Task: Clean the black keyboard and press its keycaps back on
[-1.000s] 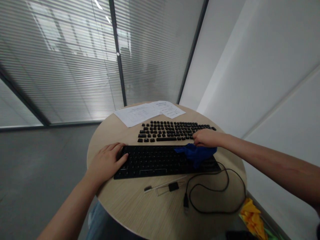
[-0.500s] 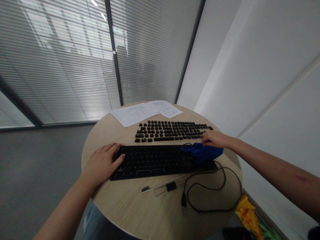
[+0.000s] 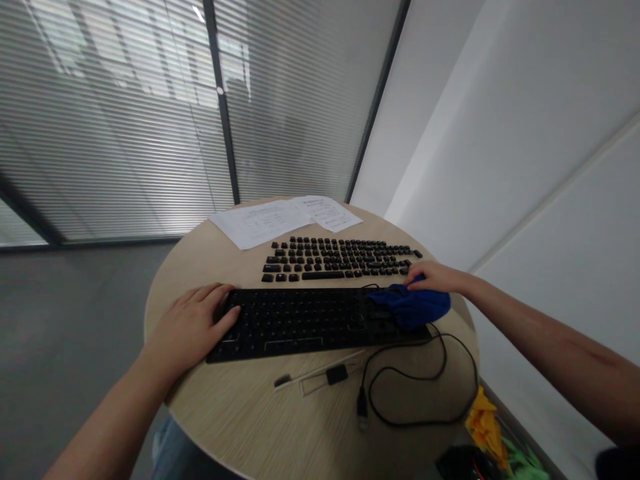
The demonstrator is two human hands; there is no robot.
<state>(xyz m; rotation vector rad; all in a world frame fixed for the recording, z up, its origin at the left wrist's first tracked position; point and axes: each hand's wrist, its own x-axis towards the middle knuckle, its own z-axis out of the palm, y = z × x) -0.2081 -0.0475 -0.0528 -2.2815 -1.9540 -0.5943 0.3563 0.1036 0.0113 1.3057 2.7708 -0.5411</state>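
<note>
A black keyboard base (image 3: 295,320) with its keycaps off lies across the round wooden table (image 3: 280,427). My left hand (image 3: 193,327) rests at its left end, fingers over the far corner and thumb apart on the near keys area, gripping that end. At the right end, my right hand (image 3: 433,275) pinches a blue cloth (image 3: 417,308), which covers part of the base. Rows of loose black keycaps (image 3: 330,257) are laid out just beyond the base. The base's right end is partly hidden under the cloth.
Printed papers (image 3: 265,221) lie at the table's far side. Nearer me are a thin brush (image 3: 283,381), a small wire tool with a black handle (image 3: 337,374) and a looped USB cable (image 3: 445,424). Yellow cloth (image 3: 484,423) sits below the table's right edge.
The view has shifted slightly, so the table appears a little further left. My right hand and the blue cloth have moved slightly right over the base. My left hand keeps its place.
</note>
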